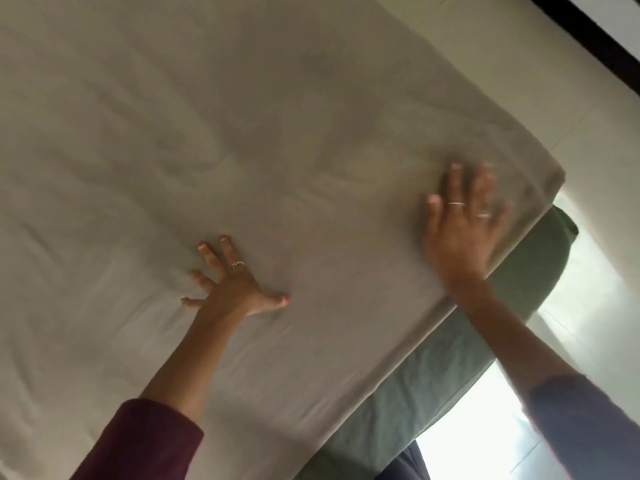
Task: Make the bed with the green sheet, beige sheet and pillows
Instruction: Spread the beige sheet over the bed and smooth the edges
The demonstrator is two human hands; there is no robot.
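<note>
The beige sheet (242,133) lies spread over the top of the bed, with soft wrinkles across it. Below its near edge the green sheet (450,351) covers the side of the mattress. My left hand (232,285) presses flat on the beige sheet with fingers spread wide. Near the bed's corner, my right hand (464,230) lies flat on the beige sheet, fingers straight, slightly blurred. No pillows are in view.
A pale tiled floor (588,306) runs along the right side of the bed, bright with light. A dark strip (588,32) crosses the top right corner. The bed's corner (557,178) sits just beyond my right hand.
</note>
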